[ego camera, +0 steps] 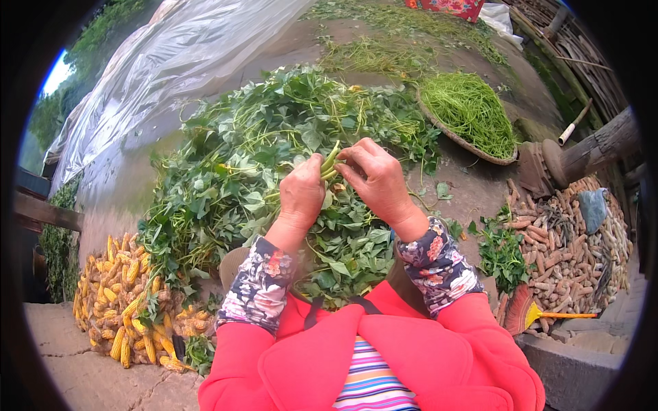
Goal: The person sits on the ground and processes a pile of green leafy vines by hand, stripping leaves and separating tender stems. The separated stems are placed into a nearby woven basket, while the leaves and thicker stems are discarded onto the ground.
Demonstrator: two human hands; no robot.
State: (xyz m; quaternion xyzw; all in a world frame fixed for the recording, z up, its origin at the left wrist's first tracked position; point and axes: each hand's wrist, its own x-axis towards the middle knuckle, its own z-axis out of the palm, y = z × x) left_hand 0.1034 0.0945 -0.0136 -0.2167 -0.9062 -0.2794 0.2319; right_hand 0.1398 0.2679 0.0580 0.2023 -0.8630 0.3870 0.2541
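Green stalks or pods (330,167) stick up from my left hand (303,187), whose fingers are closed around them. My right hand (372,177) is just to the right, its thumb and forefinger pinched at the side of the same stalks; whether it grips one is hard to tell. Under and around both hands lies a large heap of leafy green vines (231,169), spreading from my lap to the ground beyond. Back right of my right hand, a round shallow woven basket (437,120) holds a pile of thin green stems (470,113).
Yellow corn cobs (118,303) are piled at the left, bare cobs (560,246) at the right beside a broom (524,311). A wooden post (599,149) stands behind them. Clear plastic sheeting (169,67) covers the back left, and loose stems (380,54) lie on the ground farther off.
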